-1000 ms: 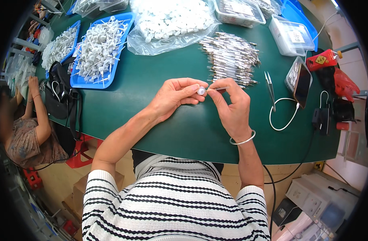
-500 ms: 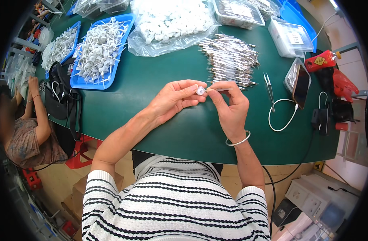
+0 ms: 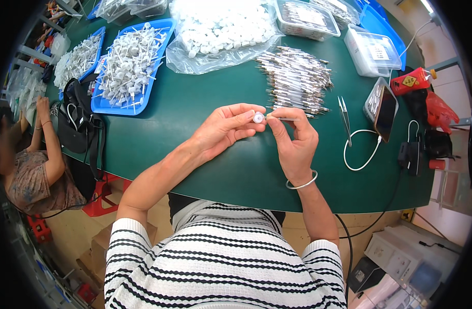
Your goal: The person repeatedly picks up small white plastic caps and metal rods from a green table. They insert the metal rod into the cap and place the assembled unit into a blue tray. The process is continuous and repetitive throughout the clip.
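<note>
Green tabletop point(image 3: 205, 108) under both hands, rounded edge toward me. My left hand point(image 3: 220, 131) pinches a small white round cap point(image 3: 258, 118) between thumb and fingertips, fingers closed on it. My right hand point(image 3: 293, 139) meets it from the other side, thumb and forefinger clamped on a thin metal pin point(image 3: 278, 118) whose tip touches the cap. Cap and pin sit above the tabletop, not resting on it. A silver bangle point(image 3: 301, 184) circles my right wrist.

Taking the cap as landmark: just beyond it, slightly right, lies a loose heap of metal pins point(image 3: 296, 80). Farther beyond, a clear plastic bag of white caps point(image 3: 220, 28). Beyond and to the left, a blue tray point(image 3: 130, 67) piled with white-and-metal assembled pieces, a second blue tray point(image 3: 81, 61) left of that. To the right of the cap, tweezers point(image 3: 344, 112) lie flat, then a white cable point(image 3: 360, 149) looped on the tabletop, then a phone point(image 3: 384, 105) propped at a tilt. Beyond the phone, a clear lidded box point(image 3: 374, 49). Far right, a red bottle point(image 3: 412, 82) on its side.

Far left of the cap, past the table edge, another person point(image 3: 32, 165) sits with arm raised; a black bag point(image 3: 79, 126) hangs between them and the blue tray.
</note>
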The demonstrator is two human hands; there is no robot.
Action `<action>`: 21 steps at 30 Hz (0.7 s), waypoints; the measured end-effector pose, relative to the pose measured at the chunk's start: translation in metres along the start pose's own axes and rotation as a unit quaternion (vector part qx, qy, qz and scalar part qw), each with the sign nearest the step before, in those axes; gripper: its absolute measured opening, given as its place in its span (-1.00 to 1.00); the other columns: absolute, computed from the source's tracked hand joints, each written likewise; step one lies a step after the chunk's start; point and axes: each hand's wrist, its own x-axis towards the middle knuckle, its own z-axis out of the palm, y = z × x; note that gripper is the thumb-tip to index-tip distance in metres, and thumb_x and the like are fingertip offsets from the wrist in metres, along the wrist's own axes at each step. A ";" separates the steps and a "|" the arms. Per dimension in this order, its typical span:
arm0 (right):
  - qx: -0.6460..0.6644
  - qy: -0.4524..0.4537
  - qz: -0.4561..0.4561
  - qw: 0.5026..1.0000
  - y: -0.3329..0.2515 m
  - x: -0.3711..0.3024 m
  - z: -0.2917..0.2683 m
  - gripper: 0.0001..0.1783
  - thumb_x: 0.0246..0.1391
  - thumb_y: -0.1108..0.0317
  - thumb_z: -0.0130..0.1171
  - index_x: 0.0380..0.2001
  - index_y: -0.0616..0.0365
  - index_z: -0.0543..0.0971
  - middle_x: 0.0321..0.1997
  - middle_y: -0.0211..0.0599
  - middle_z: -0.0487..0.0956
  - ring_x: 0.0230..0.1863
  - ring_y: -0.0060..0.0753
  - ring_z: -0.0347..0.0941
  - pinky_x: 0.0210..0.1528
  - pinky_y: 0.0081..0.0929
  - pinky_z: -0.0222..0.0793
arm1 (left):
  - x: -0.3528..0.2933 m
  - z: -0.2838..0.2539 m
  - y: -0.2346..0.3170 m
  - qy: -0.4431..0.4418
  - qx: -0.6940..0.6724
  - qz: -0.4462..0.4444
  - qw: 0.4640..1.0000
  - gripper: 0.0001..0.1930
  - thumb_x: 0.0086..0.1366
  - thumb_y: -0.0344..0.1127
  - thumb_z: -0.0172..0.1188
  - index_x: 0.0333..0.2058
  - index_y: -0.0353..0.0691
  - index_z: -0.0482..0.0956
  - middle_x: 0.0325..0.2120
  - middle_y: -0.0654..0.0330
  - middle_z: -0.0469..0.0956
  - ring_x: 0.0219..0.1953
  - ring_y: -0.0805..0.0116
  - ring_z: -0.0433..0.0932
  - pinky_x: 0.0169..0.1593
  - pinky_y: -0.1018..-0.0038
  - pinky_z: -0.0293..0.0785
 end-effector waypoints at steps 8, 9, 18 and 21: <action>0.017 0.000 0.011 1.000 -0.001 0.000 0.001 -0.90 0.03 0.49 0.24 -0.37 0.25 0.54 -0.38 -0.33 0.59 -0.36 -0.49 0.51 -0.24 -0.57 0.43 | -0.001 0.001 0.001 0.001 0.002 0.001 1.000 -0.74 0.31 -0.36 0.09 -0.07 -0.36 0.49 -0.31 0.15 0.58 -0.26 0.47 0.60 -0.20 0.69 0.59; 0.015 -0.002 0.009 1.000 -0.002 0.000 0.001 -0.90 0.03 0.49 0.24 -0.37 0.25 0.54 -0.38 -0.33 0.59 -0.37 -0.50 0.51 -0.23 -0.57 0.44 | -0.001 0.001 0.001 0.002 0.003 0.002 1.000 -0.74 0.31 -0.36 0.10 -0.07 -0.36 0.49 -0.31 0.15 0.58 -0.26 0.47 0.60 -0.20 0.69 0.58; 0.007 -0.011 0.007 1.000 -0.002 0.001 0.000 -0.90 0.02 0.51 0.24 -0.37 0.25 0.53 -0.39 -0.33 0.58 -0.38 -0.49 0.51 -0.24 -0.57 0.44 | 0.000 -0.001 -0.001 0.000 0.017 0.003 1.000 -0.73 0.31 -0.35 0.10 -0.07 -0.35 0.49 -0.30 0.15 0.58 -0.26 0.47 0.60 -0.20 0.69 0.58; -0.003 -0.015 -0.001 1.000 -0.002 0.002 0.000 -0.90 0.01 0.51 0.24 -0.37 0.26 0.53 -0.39 -0.32 0.58 -0.39 -0.47 0.51 -0.26 -0.57 0.43 | 0.000 -0.001 -0.001 0.001 0.022 0.004 1.000 -0.73 0.31 -0.34 0.11 -0.07 -0.35 0.50 -0.30 0.16 0.58 -0.26 0.48 0.60 -0.20 0.69 0.58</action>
